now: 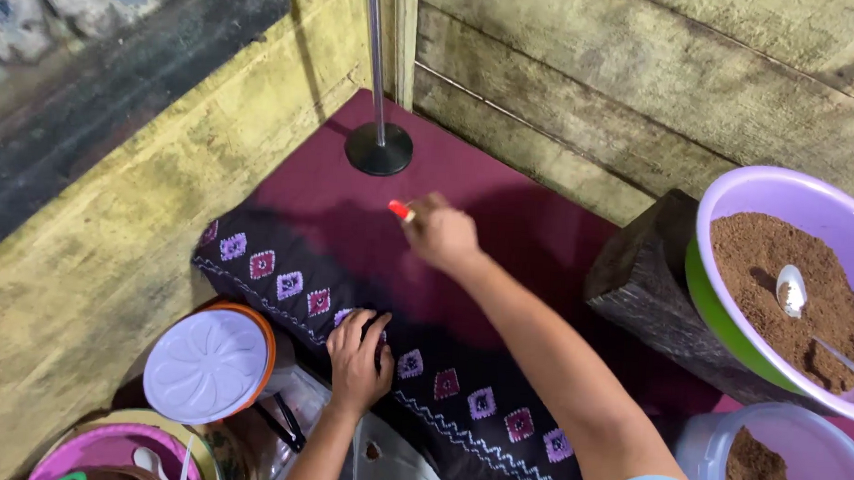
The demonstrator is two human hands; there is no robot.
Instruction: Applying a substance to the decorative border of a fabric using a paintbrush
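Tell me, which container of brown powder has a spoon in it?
The purple bowl on the wood block; a spoon lies in its powder. The clear tub below has none.

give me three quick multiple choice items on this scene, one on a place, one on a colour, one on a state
1. Where does the left hand rest?
A. on the dark patterned cloth
B. in the purple bowl
C. on the metal stand

2. What colour is the small thing pinched in the right hand?
A. blue
B. red-orange
C. white

3. What state is the round container with the orange rim in?
A. open and empty
B. tipped on its side
C. closed by a white lid

Answers:
1. A, since the palm lies flat on the cloth with its row of diamond motifs.
2. B, since a red-orange tip sticks out from the fingertips above the maroon mat.
3. C, since the white flower-patterned lid covers its top.
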